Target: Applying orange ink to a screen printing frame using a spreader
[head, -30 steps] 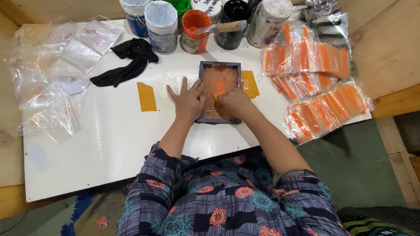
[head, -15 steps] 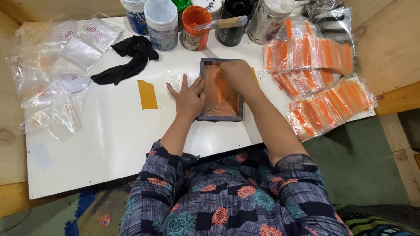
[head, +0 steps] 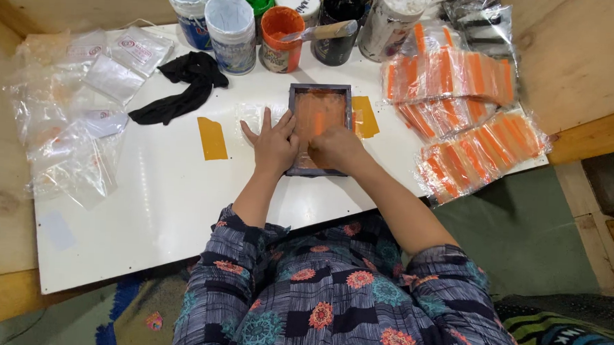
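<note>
Hands (head: 275, 145) (head: 334, 148) press small rectangular dark-framed screen (head: 319, 109), mesh orange-stained.

Middle of desk (head: 167, 208): frame (head: 318, 129), both hands on it.
Behind frame: row of pots (head: 279, 19).
Left of frame: cloth (head: 179, 87), then clear bags (head: 68, 114).
Right of frame: stacked packets (head: 468, 117).

A small screen-printing workshop. Ink jars (head: 282, 39) crowd the white table (head: 160, 207). A framed printing screen (head: 318, 128) lies beside printed plastic pouches (head: 462, 103).
</note>
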